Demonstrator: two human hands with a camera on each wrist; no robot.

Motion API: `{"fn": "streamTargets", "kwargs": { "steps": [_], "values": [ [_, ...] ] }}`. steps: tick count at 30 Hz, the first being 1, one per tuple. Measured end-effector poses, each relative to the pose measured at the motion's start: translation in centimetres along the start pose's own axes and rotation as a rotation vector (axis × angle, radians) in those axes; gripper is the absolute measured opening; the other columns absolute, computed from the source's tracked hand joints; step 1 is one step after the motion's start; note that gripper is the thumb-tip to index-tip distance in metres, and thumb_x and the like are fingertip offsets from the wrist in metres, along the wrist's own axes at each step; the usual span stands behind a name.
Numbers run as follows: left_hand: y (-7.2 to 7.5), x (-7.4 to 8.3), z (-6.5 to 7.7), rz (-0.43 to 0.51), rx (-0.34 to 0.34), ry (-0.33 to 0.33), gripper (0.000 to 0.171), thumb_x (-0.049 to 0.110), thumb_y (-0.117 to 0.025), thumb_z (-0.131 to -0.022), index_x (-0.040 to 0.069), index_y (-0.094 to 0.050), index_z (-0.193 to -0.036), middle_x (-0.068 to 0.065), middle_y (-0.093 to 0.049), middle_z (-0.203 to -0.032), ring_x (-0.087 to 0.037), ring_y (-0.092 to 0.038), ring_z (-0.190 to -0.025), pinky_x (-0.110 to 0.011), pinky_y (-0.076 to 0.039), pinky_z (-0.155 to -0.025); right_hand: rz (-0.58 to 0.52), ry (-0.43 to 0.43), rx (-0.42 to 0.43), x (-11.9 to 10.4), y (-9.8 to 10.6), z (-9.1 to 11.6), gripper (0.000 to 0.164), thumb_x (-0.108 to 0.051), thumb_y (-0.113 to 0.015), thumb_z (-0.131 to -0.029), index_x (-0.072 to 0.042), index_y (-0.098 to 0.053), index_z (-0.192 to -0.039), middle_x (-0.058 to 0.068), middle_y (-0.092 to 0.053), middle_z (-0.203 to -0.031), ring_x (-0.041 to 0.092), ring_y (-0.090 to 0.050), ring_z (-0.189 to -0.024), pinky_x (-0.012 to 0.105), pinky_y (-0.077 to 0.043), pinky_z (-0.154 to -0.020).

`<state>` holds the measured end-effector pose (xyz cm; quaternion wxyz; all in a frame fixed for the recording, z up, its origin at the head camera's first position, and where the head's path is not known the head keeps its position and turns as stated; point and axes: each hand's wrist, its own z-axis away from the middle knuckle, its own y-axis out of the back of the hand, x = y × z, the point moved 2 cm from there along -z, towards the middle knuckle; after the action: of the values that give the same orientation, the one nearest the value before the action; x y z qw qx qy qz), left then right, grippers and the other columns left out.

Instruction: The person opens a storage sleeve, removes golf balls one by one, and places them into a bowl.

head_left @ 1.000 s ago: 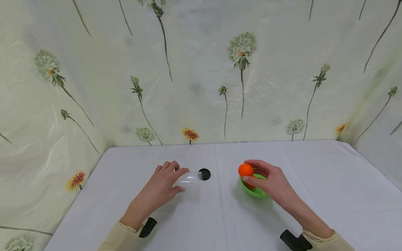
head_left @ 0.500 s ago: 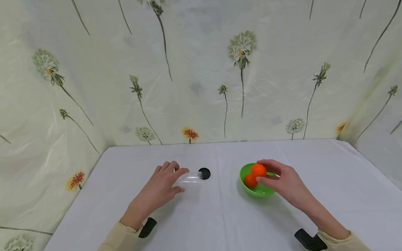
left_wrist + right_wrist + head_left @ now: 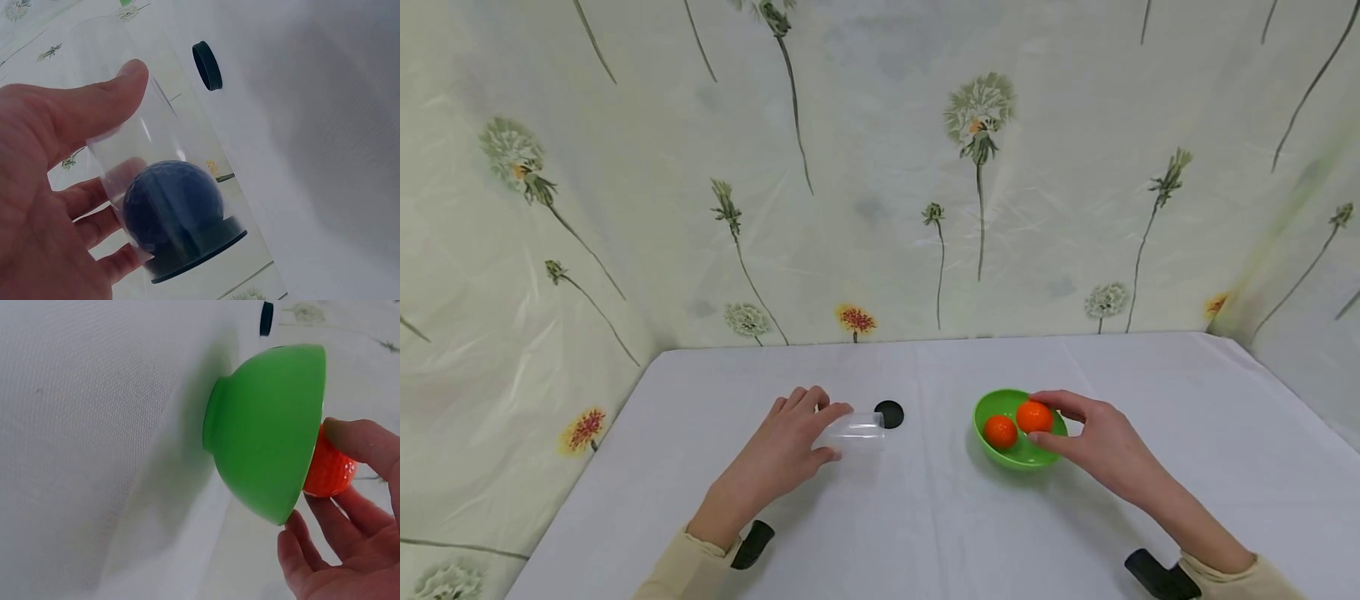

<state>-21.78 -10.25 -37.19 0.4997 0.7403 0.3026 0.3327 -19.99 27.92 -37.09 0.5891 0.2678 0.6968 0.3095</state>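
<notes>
My left hand (image 3: 786, 446) grips a clear plastic tube (image 3: 856, 427). In the left wrist view, a dark blue dimpled golf ball (image 3: 174, 206) sits inside it against the dark cap (image 3: 200, 250) closing one end. Thumb and fingers of my right hand (image 3: 1105, 433) pinch an orange golf ball (image 3: 1034, 416) at the right side of a green bowl (image 3: 1018, 461). A second orange golf ball (image 3: 1000, 432) lies in the bowl, to the left of the held one. The right wrist view shows the held ball (image 3: 330, 467) at the rim, partly hidden by the bowl's wall.
A loose black lid (image 3: 890, 414) is on the white-covered table (image 3: 880, 533), just beyond the tube's far end. Flower-patterned sheeting (image 3: 865, 167) rises behind the table and on both sides.
My right hand has moved the orange ball rightward and slightly down, from the bowl's left edge across to its right side. The left hand and tube have stayed put.
</notes>
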Motion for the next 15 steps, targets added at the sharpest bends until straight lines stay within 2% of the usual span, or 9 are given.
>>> {"fn": "streamTargets", "kwargs": {
  "steps": [3,10,15],
  "values": [
    [-0.01,0.00,-0.01,0.000,-0.004,-0.002,0.054,0.019,-0.086,-0.076,0.018,-0.064,-0.126,0.001,-0.051,-0.104,-0.020,-0.047,-0.099,-0.038,-0.039,-0.085,0.040,-0.010,-0.007,0.21,0.01,-0.10,0.054,-0.037,-0.076,-0.086,-0.011,-0.061,-0.131,0.013,-0.061,-0.129,0.042,-0.046,-0.123,0.061,-0.042,-0.091],
    [-0.06,0.08,-0.03,0.013,-0.015,0.004,0.054,0.018,-0.086,-0.077,0.016,-0.065,-0.126,0.001,-0.051,-0.103,-0.019,-0.046,-0.098,-0.038,-0.039,-0.084,0.099,-0.028,-0.042,0.70,-0.16,-0.12,0.055,-0.038,-0.077,-0.084,-0.010,-0.064,-0.129,0.018,-0.057,-0.133,0.045,-0.043,-0.125,0.064,-0.039,-0.093],
    [-0.07,0.22,0.03,0.021,-0.022,0.009,0.054,0.018,-0.086,-0.077,0.016,-0.065,-0.126,0.001,-0.051,-0.103,-0.019,-0.046,-0.098,-0.037,-0.039,-0.084,0.116,-0.008,-0.069,0.96,-0.37,-0.23,0.052,-0.037,-0.077,-0.083,-0.009,-0.066,-0.125,0.020,-0.058,-0.131,0.046,-0.046,-0.123,0.063,-0.041,-0.092]
  ]
}}
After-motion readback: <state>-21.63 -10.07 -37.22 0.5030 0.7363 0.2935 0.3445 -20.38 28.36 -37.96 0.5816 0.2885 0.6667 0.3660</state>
